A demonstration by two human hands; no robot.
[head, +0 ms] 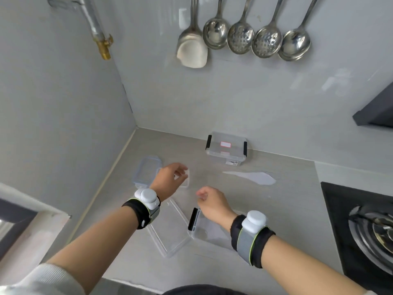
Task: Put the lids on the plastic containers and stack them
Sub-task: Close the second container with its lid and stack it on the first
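Observation:
A clear lidded container with black side clips [226,149] stands at the back of the counter by the wall. A blue-rimmed lid [145,170] lies at the left, partly under my left wrist. My left hand [170,179] hovers with fingers apart over the rim of a small clear container [187,180], mostly hidden by the hand. A flat clear lid [170,233] lies below it. Beside that lid sits an open clear container with a black clip [201,228]. My right hand [211,202] is above its far edge, fingers loosely curled and holding nothing.
A gas hob [365,228] fills the right edge of the grey counter [287,209]. Steel ladles and skimmers [240,37] hang on the wall above. A white patch [255,177] marks the counter. A brass valve [104,47] and a window ledge [25,226] are at the left.

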